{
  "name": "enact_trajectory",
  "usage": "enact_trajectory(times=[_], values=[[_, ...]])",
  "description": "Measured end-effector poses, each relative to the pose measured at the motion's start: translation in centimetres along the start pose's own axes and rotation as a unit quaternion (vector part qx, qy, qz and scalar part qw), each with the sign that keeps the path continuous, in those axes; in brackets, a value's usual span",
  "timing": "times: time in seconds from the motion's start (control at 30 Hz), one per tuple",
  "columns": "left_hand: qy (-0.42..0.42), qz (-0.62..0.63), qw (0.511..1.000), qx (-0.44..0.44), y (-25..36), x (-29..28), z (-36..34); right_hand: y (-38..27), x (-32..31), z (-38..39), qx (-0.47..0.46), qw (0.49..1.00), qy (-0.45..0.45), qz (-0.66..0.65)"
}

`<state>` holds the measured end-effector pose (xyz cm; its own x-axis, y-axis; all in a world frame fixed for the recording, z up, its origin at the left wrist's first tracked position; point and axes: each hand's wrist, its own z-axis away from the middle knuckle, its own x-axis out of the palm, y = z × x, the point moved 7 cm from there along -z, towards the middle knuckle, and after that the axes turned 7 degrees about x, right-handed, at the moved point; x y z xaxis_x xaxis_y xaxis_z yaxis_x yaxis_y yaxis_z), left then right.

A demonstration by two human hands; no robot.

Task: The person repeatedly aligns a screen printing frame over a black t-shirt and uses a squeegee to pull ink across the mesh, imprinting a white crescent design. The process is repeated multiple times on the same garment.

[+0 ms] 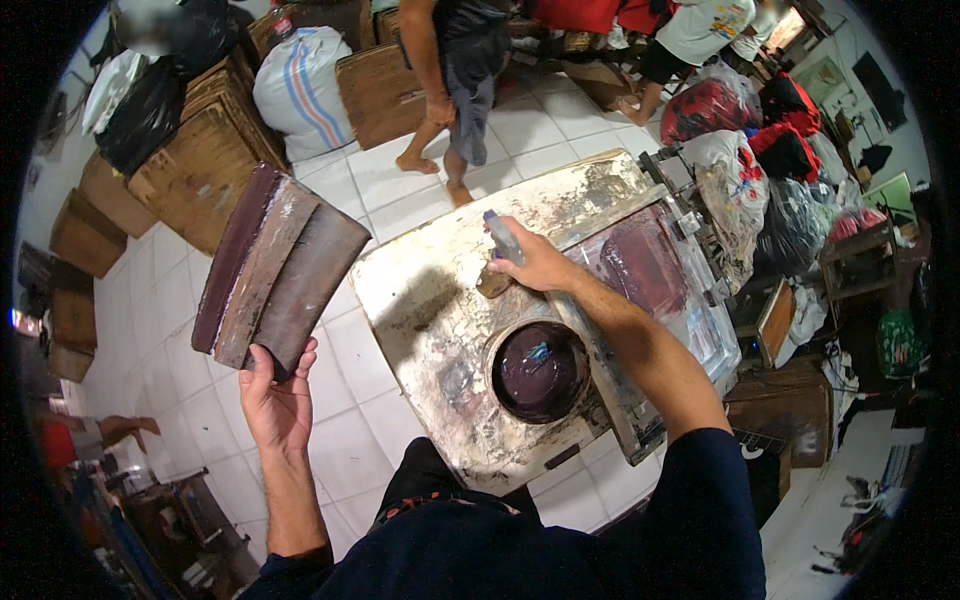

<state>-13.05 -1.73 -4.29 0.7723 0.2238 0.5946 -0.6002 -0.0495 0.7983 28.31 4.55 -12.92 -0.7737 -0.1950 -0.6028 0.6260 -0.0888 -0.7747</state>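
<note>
My left hand [280, 405] is closed on the lower end of a wide wooden squeegee [295, 265], held up to the left of the worktable. Dark maroon ink coats its blade side. Over the worktable [400, 310], my right hand [540, 263] is wrapped round a small translucent bottle [503, 242] with a purplish tip. A brown lump-like thing [492, 284] sits just below that hand; its kind is not plain. Nearer me stands a round tub [540, 395] of dark maroon ink with a blue smear on top. Beneath my right forearm lies a framed printing screen [640, 260] with a maroon patch.
Metal hinge clamps [690, 225] line the screen's right side. Beyond the table a person [455, 90] stands on the white tiled floor [345, 375]. Wooden boards [200, 150] and a white sack [303, 95] stand at the far left. Plastic bags [720, 110] of red cloth are piled at right.
</note>
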Motion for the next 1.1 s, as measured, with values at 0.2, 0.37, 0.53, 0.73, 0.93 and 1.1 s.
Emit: enact_trajectory(times=[0.2, 0.37, 0.53, 0.73, 0.93, 1.1], values=[[0.028, 0.003, 0.999, 0.027, 1.1, 0.2, 5.0, 0.6, 0.0, 1.0, -0.035, 0.997, -0.059, 0.025], [-0.105, 0.011, 0.994, -0.001, -2.7, 8.5, 13.2, 0.3, -7.4, 9.7, -0.062, 0.976, -0.039, -0.206], [-0.179, 0.022, 0.976, -0.125, -13.6, 19.7, 26.5, -0.3, -5.8, 29.6, -0.187, 0.878, -0.027, -0.439], [-0.3, -0.103, 0.922, -0.224, -30.0, 23.0, 38.4, 10.0, -10.0, 40.9, 0.046, 0.671, 0.195, -0.714], [-0.126, -0.363, 0.863, -0.328, -44.7, 6.8, 42.4, 17.3, -23.9, 48.1, 0.013, 0.741, 0.332, -0.583], [-0.07, -0.242, 0.878, -0.407, -48.8, 7.1, 45.2, 20.6, -31.9, 51.3, -0.022, 0.769, 0.391, -0.505]])
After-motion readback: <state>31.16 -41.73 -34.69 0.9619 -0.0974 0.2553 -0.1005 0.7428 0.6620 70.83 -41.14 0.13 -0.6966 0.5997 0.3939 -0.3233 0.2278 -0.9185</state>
